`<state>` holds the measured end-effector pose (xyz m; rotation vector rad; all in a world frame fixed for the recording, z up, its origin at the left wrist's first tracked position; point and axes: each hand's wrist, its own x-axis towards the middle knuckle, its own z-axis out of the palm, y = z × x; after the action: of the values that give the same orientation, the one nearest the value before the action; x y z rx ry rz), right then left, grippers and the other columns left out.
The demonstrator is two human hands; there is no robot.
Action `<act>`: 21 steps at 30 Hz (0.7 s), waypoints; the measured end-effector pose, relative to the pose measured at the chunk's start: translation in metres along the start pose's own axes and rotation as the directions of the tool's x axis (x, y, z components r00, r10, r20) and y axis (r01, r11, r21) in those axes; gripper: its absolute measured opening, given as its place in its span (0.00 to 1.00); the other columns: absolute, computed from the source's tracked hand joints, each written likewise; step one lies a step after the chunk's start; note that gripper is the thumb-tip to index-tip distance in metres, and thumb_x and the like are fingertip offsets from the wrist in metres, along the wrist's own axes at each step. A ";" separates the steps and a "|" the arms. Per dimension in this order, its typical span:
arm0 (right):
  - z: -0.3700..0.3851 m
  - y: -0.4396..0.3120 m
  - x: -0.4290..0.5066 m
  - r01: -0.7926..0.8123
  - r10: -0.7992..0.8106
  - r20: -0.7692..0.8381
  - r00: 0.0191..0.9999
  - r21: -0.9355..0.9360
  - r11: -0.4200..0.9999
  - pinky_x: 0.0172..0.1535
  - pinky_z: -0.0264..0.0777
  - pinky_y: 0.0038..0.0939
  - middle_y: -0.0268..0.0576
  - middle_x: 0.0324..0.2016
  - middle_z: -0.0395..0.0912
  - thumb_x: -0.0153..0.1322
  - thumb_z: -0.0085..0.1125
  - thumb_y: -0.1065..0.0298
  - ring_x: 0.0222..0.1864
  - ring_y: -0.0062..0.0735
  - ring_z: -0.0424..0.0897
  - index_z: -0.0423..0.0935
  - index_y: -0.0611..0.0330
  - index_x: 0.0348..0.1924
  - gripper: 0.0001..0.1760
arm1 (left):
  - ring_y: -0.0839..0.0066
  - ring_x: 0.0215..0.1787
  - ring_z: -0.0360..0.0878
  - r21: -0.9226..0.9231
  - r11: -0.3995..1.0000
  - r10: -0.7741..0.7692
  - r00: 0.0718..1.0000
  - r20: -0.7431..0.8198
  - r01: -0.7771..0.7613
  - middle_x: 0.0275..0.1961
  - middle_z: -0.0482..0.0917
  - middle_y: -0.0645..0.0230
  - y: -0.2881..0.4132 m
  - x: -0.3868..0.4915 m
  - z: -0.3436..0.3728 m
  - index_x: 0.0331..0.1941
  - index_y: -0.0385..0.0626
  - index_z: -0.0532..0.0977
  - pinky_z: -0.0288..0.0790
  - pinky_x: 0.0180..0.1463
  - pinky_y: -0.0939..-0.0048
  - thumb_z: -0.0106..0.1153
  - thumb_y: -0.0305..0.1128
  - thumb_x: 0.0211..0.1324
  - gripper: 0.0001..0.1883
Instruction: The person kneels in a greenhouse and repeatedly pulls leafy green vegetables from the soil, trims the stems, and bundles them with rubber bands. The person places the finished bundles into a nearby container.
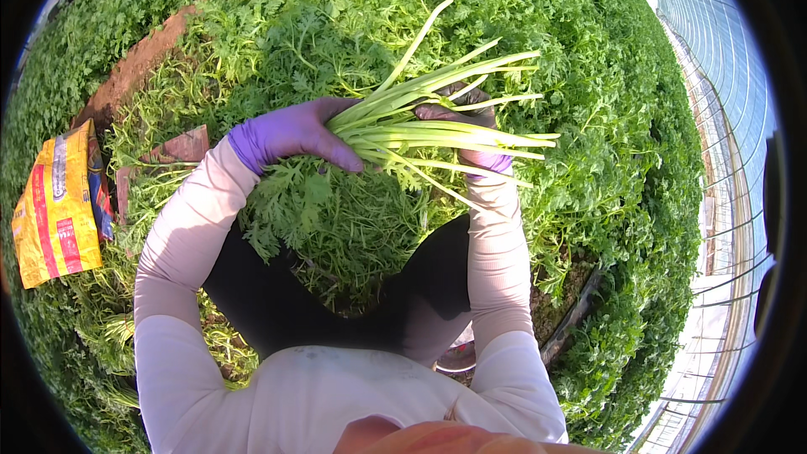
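A bunch of leafy greens with long pale stems (435,132) lies across both my hands, its cut-looking stem ends fanned out to the right. In a purple glove, my left hand (309,132) grips the bunch near its leafy part, the thumb over the stems. Feathery lobed leaves (296,198) hang below that hand, over my dark-clad leg. My right hand (463,116), in a purple glove darkened at the fingers, is behind the stems and partly hidden by them; some stems pass between its fingers and thumb. Whether its fingers close firmly is hidden.
Dense leafy plants (605,94) surround me. At the left, a yellow printed plastic bag (57,208) lies beside a reddish flat piece (183,146). Bare soil (135,69) shows at the upper left. Loose greens (372,227) lie between my legs. Greenhouse sheeting (725,75) curves along the right.
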<state>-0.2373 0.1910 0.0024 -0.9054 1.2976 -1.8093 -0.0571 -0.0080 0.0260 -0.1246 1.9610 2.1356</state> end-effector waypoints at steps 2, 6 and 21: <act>-0.004 0.008 0.006 0.120 -0.119 0.049 0.992 -0.018 0.993 0.42 0.81 0.32 0.46 0.39 0.84 0.68 0.64 0.74 0.37 0.35 0.84 0.80 0.62 0.45 0.12 | 0.70 0.56 0.78 0.011 1.000 0.005 0.999 -0.032 -0.005 0.57 0.78 0.54 0.000 0.001 0.000 0.67 0.30 0.58 0.72 0.62 0.72 0.77 0.34 0.43 0.50; -0.014 0.021 0.017 0.223 -0.235 0.004 0.972 0.304 0.926 0.39 0.78 0.28 0.44 0.37 0.83 0.72 0.62 0.64 0.33 0.31 0.81 0.79 0.64 0.45 0.14 | 0.69 0.56 0.79 0.046 0.998 -0.035 0.995 -0.093 0.039 0.57 0.78 0.53 0.006 0.001 -0.001 0.68 0.30 0.57 0.72 0.62 0.71 0.78 0.34 0.43 0.51; -0.117 -0.003 -0.006 0.216 -0.254 -0.007 0.967 0.551 0.806 0.18 0.52 0.23 0.31 0.12 0.63 0.77 0.51 0.62 0.11 0.21 0.56 0.67 0.55 0.24 0.16 | 0.74 0.55 0.78 0.152 0.987 -0.021 0.986 -0.165 0.046 0.57 0.78 0.58 0.021 -0.018 -0.020 0.67 0.30 0.59 0.72 0.61 0.71 0.78 0.30 0.42 0.49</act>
<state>-0.3351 0.2499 -0.0238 -0.8100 0.5693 -2.1612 -0.0468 -0.0318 0.0484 -0.3112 2.1915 1.9983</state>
